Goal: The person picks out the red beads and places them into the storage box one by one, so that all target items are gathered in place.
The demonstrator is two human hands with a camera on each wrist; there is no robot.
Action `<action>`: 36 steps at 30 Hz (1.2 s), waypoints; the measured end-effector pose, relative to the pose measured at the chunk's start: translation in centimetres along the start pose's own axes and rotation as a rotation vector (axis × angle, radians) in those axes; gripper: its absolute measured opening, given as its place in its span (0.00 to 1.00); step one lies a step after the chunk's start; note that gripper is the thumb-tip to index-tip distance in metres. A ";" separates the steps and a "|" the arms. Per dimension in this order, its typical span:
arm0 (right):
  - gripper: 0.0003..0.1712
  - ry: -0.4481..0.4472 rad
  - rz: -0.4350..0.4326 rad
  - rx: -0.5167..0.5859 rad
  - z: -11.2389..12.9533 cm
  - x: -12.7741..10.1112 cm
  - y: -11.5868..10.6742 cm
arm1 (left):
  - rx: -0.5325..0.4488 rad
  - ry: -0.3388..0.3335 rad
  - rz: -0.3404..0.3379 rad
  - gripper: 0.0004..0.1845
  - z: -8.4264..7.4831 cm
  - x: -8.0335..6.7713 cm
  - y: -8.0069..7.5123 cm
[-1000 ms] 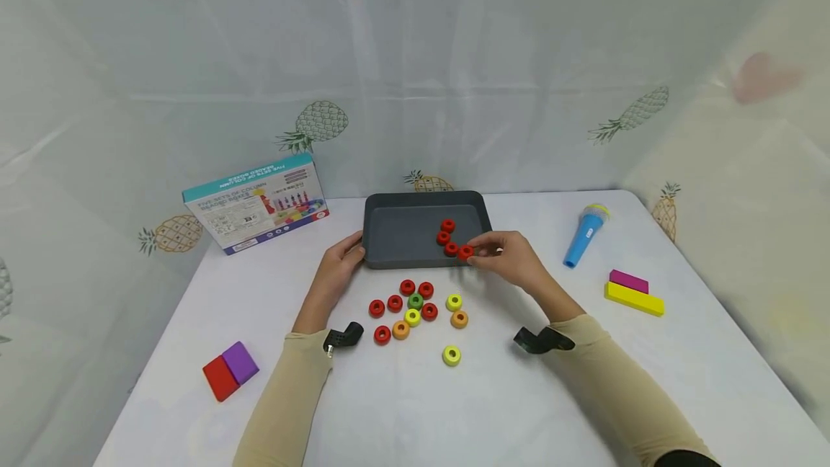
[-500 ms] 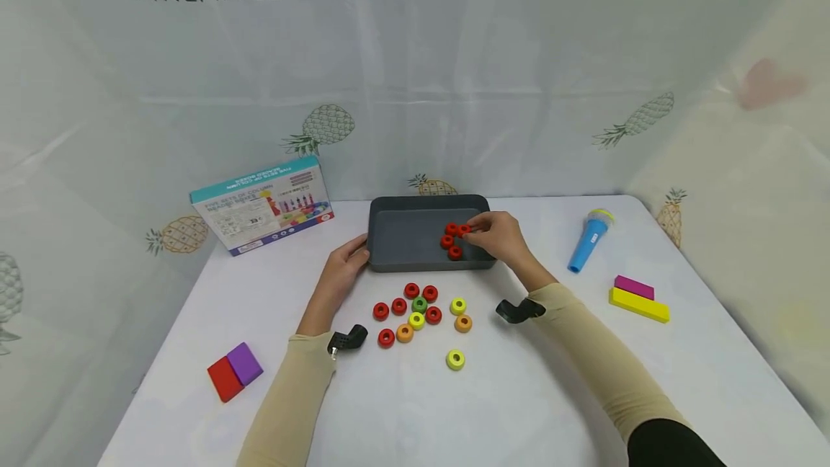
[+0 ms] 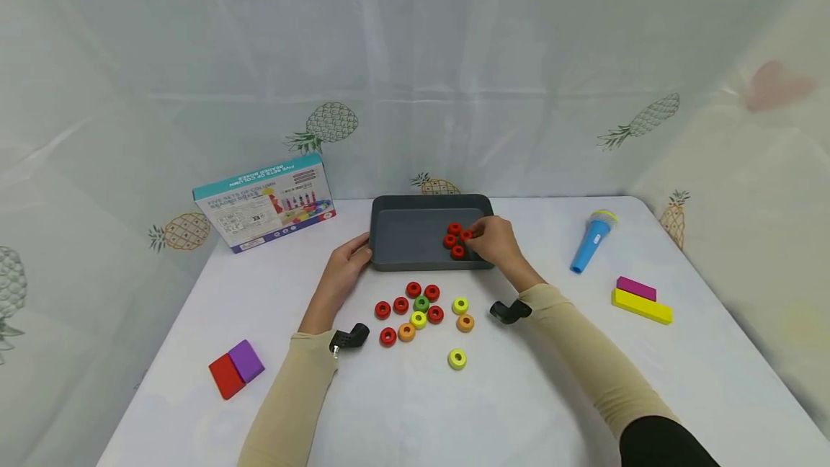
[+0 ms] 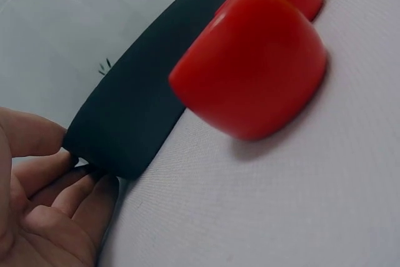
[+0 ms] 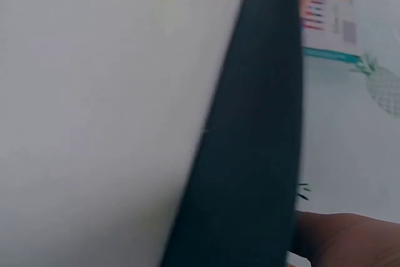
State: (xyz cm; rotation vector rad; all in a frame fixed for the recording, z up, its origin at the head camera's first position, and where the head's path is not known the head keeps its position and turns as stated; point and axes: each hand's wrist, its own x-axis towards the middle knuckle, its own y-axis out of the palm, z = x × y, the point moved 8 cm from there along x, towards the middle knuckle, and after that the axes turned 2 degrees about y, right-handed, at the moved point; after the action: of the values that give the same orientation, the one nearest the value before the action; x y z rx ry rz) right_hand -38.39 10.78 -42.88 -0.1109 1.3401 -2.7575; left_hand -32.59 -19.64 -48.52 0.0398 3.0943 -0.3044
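A dark grey tray lies at the back of the table. My left hand grips its front left corner; the left wrist view shows thumb and fingers about the tray wall. Inside the tray, toward the right, several red ring beads sit close together. My right hand reaches over the right side and pinches a red ring bead beside them. In the right wrist view the tray wall hides the fingertips. Several more beads lie in front of the tray, red, orange, yellow and green.
A toy box leans at the back left. Red and purple blocks lie at the front left. On the right are a blue toy microphone, a magenta block and a yellow block.
My right hand has carried its red bead from the tray's front edge farther back, to the right side of the other red beads. My left hand keeps its grip on the corner.
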 end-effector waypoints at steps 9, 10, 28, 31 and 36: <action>0.16 -0.022 -0.003 -0.080 0.2 -0.5 0.3 | -0.024 -0.010 0.008 0.28 0.5 0.1 0.3; 0.16 -0.024 -0.004 -0.078 0.3 -0.5 0.3 | -0.022 -0.007 0.006 0.28 0.5 0.1 0.3; 0.16 -0.256 -0.037 0.082 3.8 -4.2 -1.3 | 0.023 0.011 0.000 0.27 0.0 0.1 0.0; 0.15 -0.331 0.022 0.099 5.3 -6.0 -0.5 | 0.044 0.018 -0.014 0.27 -0.3 0.0 -0.1; 0.15 -0.331 0.158 0.124 5.9 -8.2 1.9 | 0.043 -0.002 -0.013 0.27 -0.2 -0.2 -0.1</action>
State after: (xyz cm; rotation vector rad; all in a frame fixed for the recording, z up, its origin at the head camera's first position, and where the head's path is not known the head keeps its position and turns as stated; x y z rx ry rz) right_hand -29.57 5.77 -41.01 -0.4147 1.0447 -2.5404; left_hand -32.43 -19.68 -48.30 0.0206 3.0873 -0.3716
